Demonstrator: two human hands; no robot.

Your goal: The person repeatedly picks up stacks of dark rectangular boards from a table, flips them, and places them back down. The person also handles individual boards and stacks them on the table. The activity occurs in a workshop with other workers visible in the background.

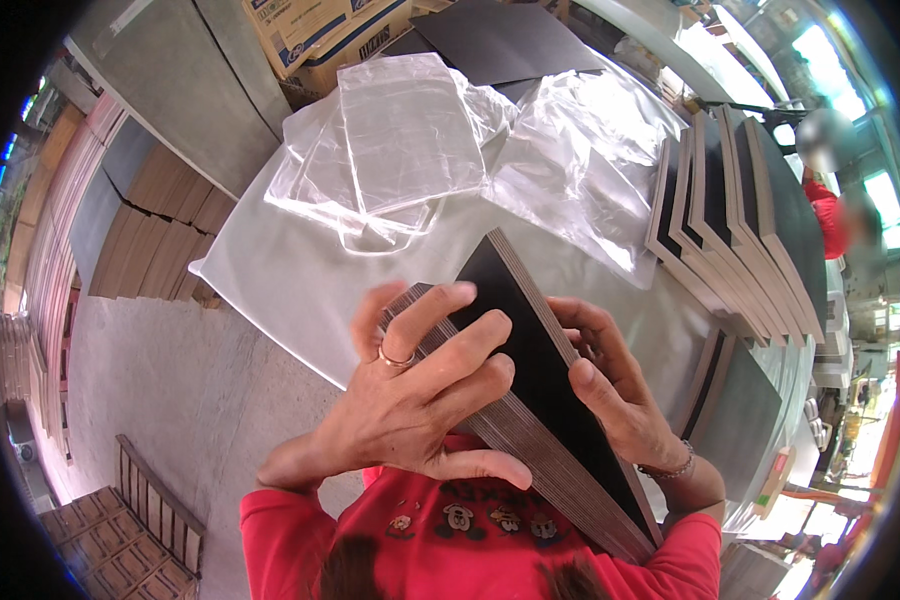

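Observation:
A thick stack of black sheets [540,370] with layered grey-brown edges stands tilted against my body, parted into a thicker left bundle and a thinner right one. Across the edges of the left bundle lies my left hand [435,385], its fingers spread and bent, a ring on one finger. Its thumb stretches along the near side of the edges. My right hand [610,385] holds the thinner bundle, thumb at its edge and fingers on the outer face. Beyond the stack, clear plastic bags [410,135] lie piled on the pale covered table [270,235].
Several thick dark bundles [740,225] stand on edge at the table's right, and another dark bundle [735,400] lies nearer. Crumpled clear plastic [590,150] and a black sheet [505,40] lie at the back, beside cartons [320,30]. Stacked boards [155,235] stand left. A person in red [825,220] is far right.

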